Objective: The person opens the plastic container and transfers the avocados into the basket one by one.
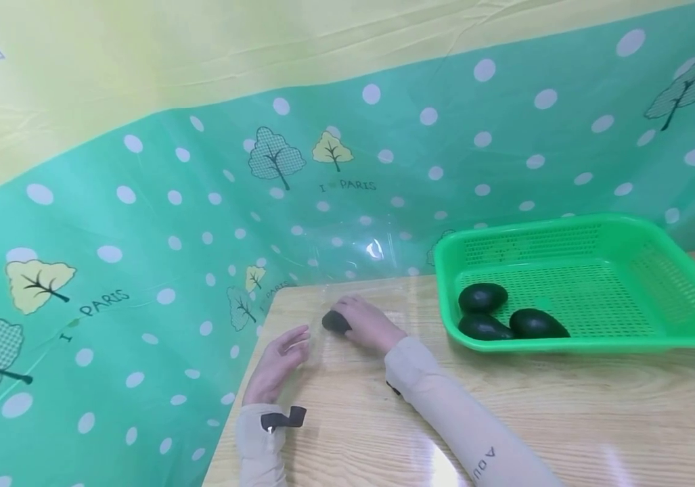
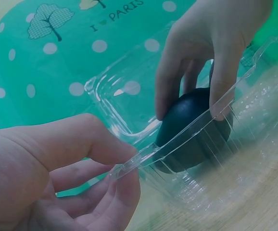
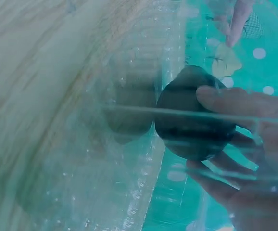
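Observation:
In the head view my right hand (image 1: pixel 368 325) grips a dark avocado (image 1: pixel 336 322) from above. The left wrist view has this avocado low inside a clear plastic container (image 2: pixel 196 190), with fingers and thumb on its sides. My left hand (image 1: pixel 278 365) is at the container's left; in the left wrist view its thumb and fingers pinch the rim. The container's clear lid (image 1: pixel 353 247) stands raised at the back. Through the clear plastic, the right wrist view shows the avocado (image 3: pixel 192 120) close to the container's bottom.
A green plastic basket (image 1: pixel 603 343) stands on the right of the wooden table (image 1: pixel 359 433), with three dark avocados (image 1: pixel 539 325) at its left end. A green and yellow patterned sheet (image 1: pixel 158 270) hangs behind and along the left side.

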{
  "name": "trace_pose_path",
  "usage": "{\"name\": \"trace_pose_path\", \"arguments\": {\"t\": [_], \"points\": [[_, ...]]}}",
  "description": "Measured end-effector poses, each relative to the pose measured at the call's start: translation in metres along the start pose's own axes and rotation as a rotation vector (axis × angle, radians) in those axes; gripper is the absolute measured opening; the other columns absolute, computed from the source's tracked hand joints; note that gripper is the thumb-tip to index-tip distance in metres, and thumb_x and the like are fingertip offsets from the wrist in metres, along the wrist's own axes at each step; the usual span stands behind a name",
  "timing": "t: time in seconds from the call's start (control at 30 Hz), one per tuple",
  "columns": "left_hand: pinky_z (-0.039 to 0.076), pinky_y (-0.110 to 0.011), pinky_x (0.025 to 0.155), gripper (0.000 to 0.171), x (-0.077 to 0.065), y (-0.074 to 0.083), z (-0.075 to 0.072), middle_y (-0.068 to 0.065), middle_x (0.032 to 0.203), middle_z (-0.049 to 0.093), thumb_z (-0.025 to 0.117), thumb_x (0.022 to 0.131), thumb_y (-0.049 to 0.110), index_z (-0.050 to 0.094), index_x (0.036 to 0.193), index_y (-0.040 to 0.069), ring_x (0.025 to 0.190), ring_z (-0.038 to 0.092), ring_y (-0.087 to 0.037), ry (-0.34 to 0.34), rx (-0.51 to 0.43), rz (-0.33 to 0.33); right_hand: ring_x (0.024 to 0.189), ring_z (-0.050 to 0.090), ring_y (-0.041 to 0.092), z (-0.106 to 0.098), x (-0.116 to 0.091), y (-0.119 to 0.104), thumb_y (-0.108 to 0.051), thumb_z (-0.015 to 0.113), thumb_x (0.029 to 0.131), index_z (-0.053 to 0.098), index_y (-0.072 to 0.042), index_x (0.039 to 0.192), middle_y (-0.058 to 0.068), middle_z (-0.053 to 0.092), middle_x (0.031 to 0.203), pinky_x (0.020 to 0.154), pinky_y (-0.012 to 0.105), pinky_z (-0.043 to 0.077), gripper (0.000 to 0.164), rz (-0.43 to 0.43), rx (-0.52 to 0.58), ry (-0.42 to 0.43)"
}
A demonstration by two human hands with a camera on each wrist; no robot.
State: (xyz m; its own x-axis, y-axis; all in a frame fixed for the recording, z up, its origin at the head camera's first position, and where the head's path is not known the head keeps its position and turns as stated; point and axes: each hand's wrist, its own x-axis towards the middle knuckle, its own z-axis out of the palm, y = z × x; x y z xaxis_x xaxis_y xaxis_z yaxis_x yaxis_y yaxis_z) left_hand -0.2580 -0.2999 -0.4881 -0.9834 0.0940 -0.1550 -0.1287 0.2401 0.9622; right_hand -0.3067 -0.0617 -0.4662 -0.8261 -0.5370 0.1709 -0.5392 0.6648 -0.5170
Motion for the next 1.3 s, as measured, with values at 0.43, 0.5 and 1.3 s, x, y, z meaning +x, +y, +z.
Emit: {"name": "trace_pose_path", "arguments": {"t": [0.43, 0.5, 1.3], "points": [[0.044, -0.038, 0.105, 0.052, 0.0001, -0.0007, -0.0008, -0.018, 0.145, 0.051, 0.064, 0.093, 0.007, 0.05, 0.144, 0.01, 0.132, 0.051, -0.034, -0.002, -0.003, 0.005, 0.123, 0.057, 0.029, -0.0016, 0.0002, -0.0008, -0.004, 0.072, 0.087, 0.059, -0.004, 0.132, 0.012, 0.062, 0.13, 0.109, 0.041, 0.043, 0.046, -0.015, 0.01, 0.054], [0.044, -0.038, 0.105, 0.053, -0.0002, -0.0003, -0.0004, -0.018, 0.145, 0.051, 0.064, 0.092, 0.006, 0.051, 0.144, 0.01, 0.131, 0.051, -0.034, 0.002, -0.004, 0.002, 0.123, 0.057, 0.029, -0.0012, 0.001, -0.0011, -0.005, 0.073, 0.086, 0.059, -0.004, 0.132, 0.012, 0.062, 0.13, 0.109, 0.041, 0.044, 0.048, -0.013, 0.003, 0.046], [0.044, -0.042, 0.107, 0.053, 0.0007, 0.0008, 0.0002, -0.019, 0.148, 0.048, 0.063, 0.094, 0.008, 0.047, 0.146, 0.007, 0.133, 0.049, -0.035, -0.014, -0.011, 0.011, 0.123, 0.058, 0.029, -0.0054, -0.0005, 0.0004, -0.009, 0.082, 0.078, 0.056, -0.005, 0.136, 0.012, 0.06, 0.133, 0.108, 0.041, 0.045, 0.063, -0.008, -0.012, 0.004]]}}
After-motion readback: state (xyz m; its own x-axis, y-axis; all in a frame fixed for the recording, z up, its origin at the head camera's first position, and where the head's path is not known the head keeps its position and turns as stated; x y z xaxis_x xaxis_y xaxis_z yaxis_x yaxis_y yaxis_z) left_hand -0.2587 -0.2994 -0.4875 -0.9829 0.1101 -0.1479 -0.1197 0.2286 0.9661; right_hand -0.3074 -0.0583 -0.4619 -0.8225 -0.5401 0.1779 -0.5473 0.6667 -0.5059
